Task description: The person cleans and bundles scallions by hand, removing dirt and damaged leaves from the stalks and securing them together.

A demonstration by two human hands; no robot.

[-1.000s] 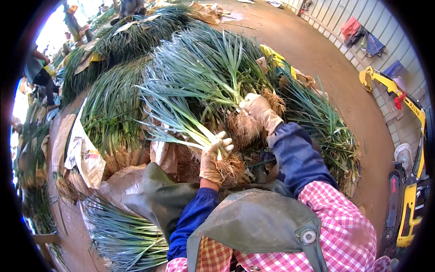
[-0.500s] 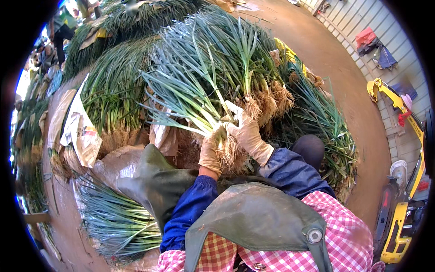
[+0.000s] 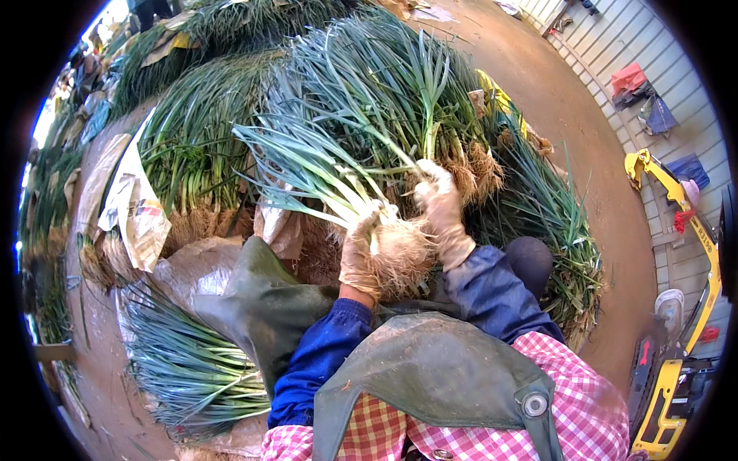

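Note:
Both my hands wear muddy tan gloves. My left hand (image 3: 360, 253) grips a bunch of leeks (image 3: 323, 180) by the white stems just above the hairy brown roots (image 3: 400, 257); the blue-green leaves fan out to the upper left. My right hand (image 3: 444, 211) closes on the same bunch from the right, by the stems. Blue sleeves, a pink checked shirt and a green apron (image 3: 430, 380) fill the lower middle.
A big heap of leeks (image 3: 361, 69) lies ahead, with more bundles at left (image 3: 184, 154) and lower left (image 3: 192, 369). A crumpled paper sack (image 3: 134, 207) lies at left. Bare dirt ground (image 3: 569, 115) runs right toward a yellow mini excavator (image 3: 684, 230) and a corrugated wall.
My right hand has come down from the heap's roots to the bunch in my left hand. The bunch has been pulled closer to my body.

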